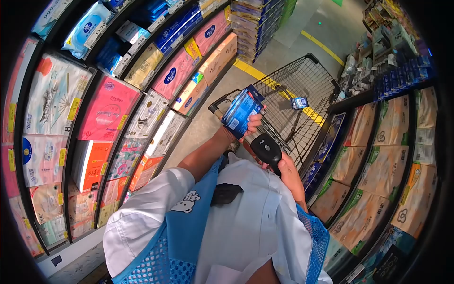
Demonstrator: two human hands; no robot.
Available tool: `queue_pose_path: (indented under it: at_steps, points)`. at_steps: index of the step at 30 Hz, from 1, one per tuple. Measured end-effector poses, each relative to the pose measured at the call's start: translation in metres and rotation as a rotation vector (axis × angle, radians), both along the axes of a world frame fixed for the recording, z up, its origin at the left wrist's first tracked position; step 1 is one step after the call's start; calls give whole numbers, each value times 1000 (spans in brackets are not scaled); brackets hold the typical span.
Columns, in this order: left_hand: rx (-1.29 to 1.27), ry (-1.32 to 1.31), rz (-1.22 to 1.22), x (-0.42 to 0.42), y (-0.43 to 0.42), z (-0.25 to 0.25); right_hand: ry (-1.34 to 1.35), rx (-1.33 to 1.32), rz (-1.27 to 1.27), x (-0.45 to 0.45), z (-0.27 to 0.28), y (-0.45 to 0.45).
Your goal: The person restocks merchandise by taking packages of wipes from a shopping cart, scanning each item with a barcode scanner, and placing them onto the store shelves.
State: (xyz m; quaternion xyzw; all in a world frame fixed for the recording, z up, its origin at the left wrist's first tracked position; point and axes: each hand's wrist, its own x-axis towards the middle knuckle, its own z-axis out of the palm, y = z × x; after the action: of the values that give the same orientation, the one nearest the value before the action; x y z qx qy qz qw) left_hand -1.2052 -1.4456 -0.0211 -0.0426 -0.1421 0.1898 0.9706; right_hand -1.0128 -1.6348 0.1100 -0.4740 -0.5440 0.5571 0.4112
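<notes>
My left hand (254, 124) is closed around a blue package (240, 113) with a barcode label and printed text on the side facing me. In my right hand (287, 171) is a black handheld barcode scanner (266, 147), its head tilted up toward the package. The two hands are close together in front of my body, over the near end of a black wire shopping cart (311, 57). A small blue and white pack (299, 102) lies in the cart.
Shelves on the left hold pink tissue packs (108, 109) and other paper packs with price tags. On the right, shelves carry brown paper packs (378, 165). Stacked blue packs (248, 28) stand at the aisle's far left. A yellow line (255, 73) crosses the floor beneath the cart.
</notes>
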Motion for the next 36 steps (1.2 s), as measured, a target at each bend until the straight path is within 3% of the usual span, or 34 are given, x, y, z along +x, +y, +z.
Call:
queue_pose_path:
  at_steps: [8,13,14,15,19,36]
  points:
    - [90,-39,32,5,-3,-13,-36,-4,1,2,3,0]
    - [219,-18,190,3,-16,29,24,-132,-37,-8,9,3]
    - [234,-9,140,5,-9,9,22,-91,-17,-10,9,4]
    - [278,-70,195,6,-12,20,14,-53,-4,-9,9,5]
    - [106,73,73,4,-9,17,-78,-53,24,-5,14,6]
    - [42,185,20,3,-5,17,-14,11,-1,-6,5,7]
